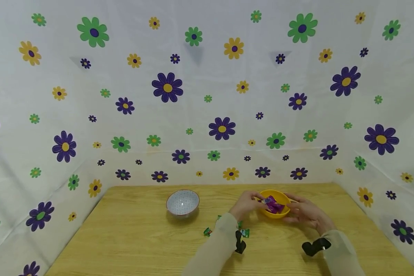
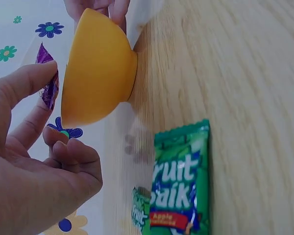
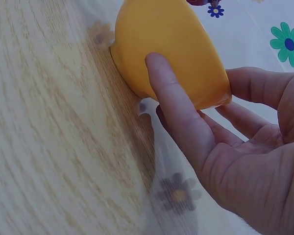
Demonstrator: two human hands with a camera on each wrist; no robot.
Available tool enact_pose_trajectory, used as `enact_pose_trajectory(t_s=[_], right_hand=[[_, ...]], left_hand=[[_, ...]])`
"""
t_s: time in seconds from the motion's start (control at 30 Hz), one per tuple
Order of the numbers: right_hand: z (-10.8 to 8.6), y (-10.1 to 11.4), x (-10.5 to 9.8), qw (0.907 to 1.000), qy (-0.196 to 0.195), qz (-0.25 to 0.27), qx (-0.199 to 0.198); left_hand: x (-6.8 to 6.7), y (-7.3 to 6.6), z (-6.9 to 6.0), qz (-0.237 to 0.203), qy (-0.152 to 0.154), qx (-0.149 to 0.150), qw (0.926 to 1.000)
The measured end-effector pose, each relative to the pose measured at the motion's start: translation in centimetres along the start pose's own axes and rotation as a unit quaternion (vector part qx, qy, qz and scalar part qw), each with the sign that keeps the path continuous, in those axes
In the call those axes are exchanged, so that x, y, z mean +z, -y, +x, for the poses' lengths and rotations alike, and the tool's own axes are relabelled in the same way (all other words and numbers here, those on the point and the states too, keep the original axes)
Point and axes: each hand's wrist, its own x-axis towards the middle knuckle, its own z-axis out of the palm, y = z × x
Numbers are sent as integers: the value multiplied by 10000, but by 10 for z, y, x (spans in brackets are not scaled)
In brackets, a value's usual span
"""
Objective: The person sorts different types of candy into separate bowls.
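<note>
A yellow bowl point(image 1: 275, 215) stands on the right part of the table with purple-wrapped sweets point(image 1: 275, 207) in it. The left hand point(image 1: 245, 204) is at its left rim; in the left wrist view that hand point(image 2: 39, 142) pinches a purple wrapper point(image 2: 48, 88) between thumb and finger beside the bowl point(image 2: 98, 68). On the bowl's other side, the right hand point(image 1: 307, 213) touches its wall; in the right wrist view the right hand point(image 3: 235, 147) has its fingers against the yellow bowl point(image 3: 171, 44), thumb at the rim.
A grey patterned bowl point(image 1: 183, 203) with a dark red rim stands left of centre on the wooden table point(image 1: 131, 237). Green sweet packets point(image 1: 245, 233) lie near the left forearm, partly hidden by it; one packet point(image 2: 179, 181) shows large in the left wrist view. Flowered cloth hangs behind.
</note>
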Motion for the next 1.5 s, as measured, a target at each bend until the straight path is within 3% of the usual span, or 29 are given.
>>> enact_pose_trajectory(t_s=[0.23,0.47,0.77,1.1,1.27,1.5], right_hand=[[2,0,1,10000,29,-87,-17],[4,4,4,9999,-2,-108,51],[2,7,7,9999,-47,-118,69],[-1,0,2,9999,-94,-113,28],[1,-1,5,9999,-91,-95,29],[-1,0,6,9999,-139,-37,46]], left_hand=[[8,-2,1,65,-207,90,9997],[5,-5,-4,132,-119,63,9998],[-14,-2,-13,-90,-203,328,9992],[-32,8,-25,-199,-173,410,9988],[-46,13,-32,-28,-212,559,9982],[-65,19,-43,-313,-152,722,9968]])
